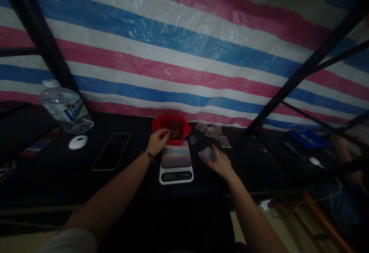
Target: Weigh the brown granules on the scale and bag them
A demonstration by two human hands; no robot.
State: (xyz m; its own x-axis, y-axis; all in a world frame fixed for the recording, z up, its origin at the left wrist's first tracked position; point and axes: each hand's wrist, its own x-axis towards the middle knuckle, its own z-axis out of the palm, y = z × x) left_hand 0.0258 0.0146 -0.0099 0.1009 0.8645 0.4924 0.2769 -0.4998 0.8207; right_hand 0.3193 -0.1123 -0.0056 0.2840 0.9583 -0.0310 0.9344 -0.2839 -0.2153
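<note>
My left hand [158, 141] is at the front left rim of a red bowl [156, 124], its fingertips pinched together over the small brown pieces [175, 132] inside. What the pinch holds, if anything, is too small to see. Just in front of the bowl lies a white kitchen scale [176, 160] with a bare metal plate. To the right of the scale, my right hand [220, 163] has a small clear plastic bag [206, 153] between thumb and fingers, low over the black table. A small clear cup [193, 140] stands between the bowl and that bag.
Several filled small bags [211, 132] lie behind my right hand. On the left are a phone [112, 152], a white mouse [78, 142] and a large clear bottle [67, 107]. Black metal posts [288, 85] frame a striped sheet [173, 64]. Another person's arm [341, 151] shows far right.
</note>
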